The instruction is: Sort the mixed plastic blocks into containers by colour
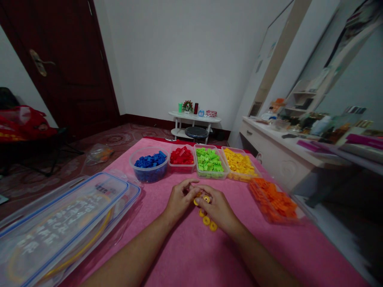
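The desk (185, 259) is covered in pink cloth, and the green box (211, 174) stands near its far edge. Left of the green box are the red box (183, 168) and the round blue tub (149, 175); right of it is the yellow box (243, 176). The orange box (262, 207) sits nearer the person, to the right of the green box and close to the desk's right edge. A large clear case (72, 225) with a blue-lined lid takes up the left side, well left of the green box. Between case and orange box, bare cloth surrounds the hands and runs back toward the person, the widest room for moving.

Both forearms reach in from the near side, angled inward, and the hands meet in front of the green box. The left hand (180, 199) is narrow, fingers curled and thumb pressed toward the fingertips, holding the yellow rings (206, 220). The right hand (218, 205) is narrow too, its thumb over the rings, which trail below its palm (whether the lowest ones touch the cloth, one cannot tell).
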The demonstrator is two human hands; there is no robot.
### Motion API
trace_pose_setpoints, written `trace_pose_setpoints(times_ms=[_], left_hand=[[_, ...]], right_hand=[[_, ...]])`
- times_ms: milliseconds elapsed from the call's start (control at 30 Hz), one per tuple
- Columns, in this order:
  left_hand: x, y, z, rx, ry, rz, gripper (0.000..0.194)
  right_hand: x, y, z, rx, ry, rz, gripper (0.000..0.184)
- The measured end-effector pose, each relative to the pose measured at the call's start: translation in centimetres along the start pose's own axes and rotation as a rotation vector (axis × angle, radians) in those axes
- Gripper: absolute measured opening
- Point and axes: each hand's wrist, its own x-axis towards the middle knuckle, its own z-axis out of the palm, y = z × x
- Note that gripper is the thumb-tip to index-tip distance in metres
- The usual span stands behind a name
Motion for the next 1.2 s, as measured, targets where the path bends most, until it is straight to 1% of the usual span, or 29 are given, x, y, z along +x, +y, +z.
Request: trace_pose_setpoints(times_ms=[67, 100, 133, 200, 267, 333, 400, 433, 500, 600, 700, 767, 833, 900, 933, 1000, 1067, 1133, 1200], left_hand=[[0.0, 0.2, -0.1, 0.028, 0.011, 0.011, 0.035], [0.0, 0.3, -0.2, 0.036, 0.017, 0.012, 0.035], [0.1, 0.4, -0.2, 0.042, 0.022, 0.011, 0.036], [0.2, 0.4, -0.2, 0.057, 0.026, 0.004, 0.038], [0.2, 0.3, -0.2, 0.075, 0.038, 0.004, 0.040], [0.3, 0.1, -0.1, 0.086, 0.040, 0.001, 0.041], [0.3, 0.1, -0.1, 0.084, 0.039, -0.005, 0.042], [0.3, 0.1, -0.2, 0.081, 0.039, -0.010, 0.042], [0.4, 0.3, -0.2, 0.074, 0.044, -0.019, 0.042], [0.4, 0.5, -0.3, 0.063, 0.053, -0.031, 0.041], [0.5, 0.3, -0.3, 0.081, 0.068, -0.034, 0.038], [0.6, 0.0, -0.4, 0.147, 0.076, -0.005, 0.033], [0.7, -0.4, -0.3, 0.241, 0.063, 0.044, 0.027], [0.6, -0.6, -0.2, 0.324, 0.028, 0.093, 0.022], [0.5, -0.6, -0.2, 0.354, 0.006, 0.114, 0.020], [0.4, -0.4, -0.1, 0.395, -0.052, 0.153, 0.017], [0.1, 0.0, 0.0, 0.430, -0.120, 0.188, 0.016], [-0.2, 0.4, 0.1, 0.477, -0.185, 0.226, 0.019], [-0.4, 0.6, 0.2, 0.535, -0.233, 0.265, 0.026]], right_hand=[[0.4, -0.1, -0.8, 0.018, 0.044, 0.010, 0.039], [0.8, -0.2, -1.6, 0.008, 0.078, 0.004, 0.038], [1.4, -0.4, -2.6, -0.015, 0.116, -0.005, 0.038], [2.9, -0.7, -5.4, -0.110, 0.204, -0.021, 0.039], [4.8, -1.0, -8.9, -0.277, 0.279, -0.008, 0.042], [6.7, -1.1, -12.4, -0.510, 0.340, 0.015, 0.038], [8.4, -1.0, -15.3, -0.770, 0.403, 0.127, 0.039], [9.0, -0.8, -16.4, -0.834, 0.415, 0.161, 0.039], [9.8, -0.4, -18.0, -0.925, 0.426, 0.203, 0.038], [10.1, 0.4, -19.1, -1.010, 0.419, 0.204, 0.039], [9.8, 0.6, -18.9, -1.077, 0.401, 0.191, 0.043], [9.4, 0.3, -18.0, -1.097, 0.385, 0.153, 0.042], [8.7, -0.5, -16.4, -1.075, 0.332, 0.075, 0.036], [7.6, -1.3, -14.2, -1.001, 0.221, 0.008, 0.028], [6.8, -1.7, -12.9, -0.953, 0.158, -0.001, 0.024], [5.0, -2.0, -10.5, -0.879, -0.006, 0.031, 0.019], [3.1, -1.9, -8.6, -0.848, -0.114, 0.065, 0.017], [1.5, -1.3, -7.3, -0.838, -0.160, 0.089, 0.021], [0.6, -0.6, -6.4, -0.839, -0.159, 0.101, 0.027]])
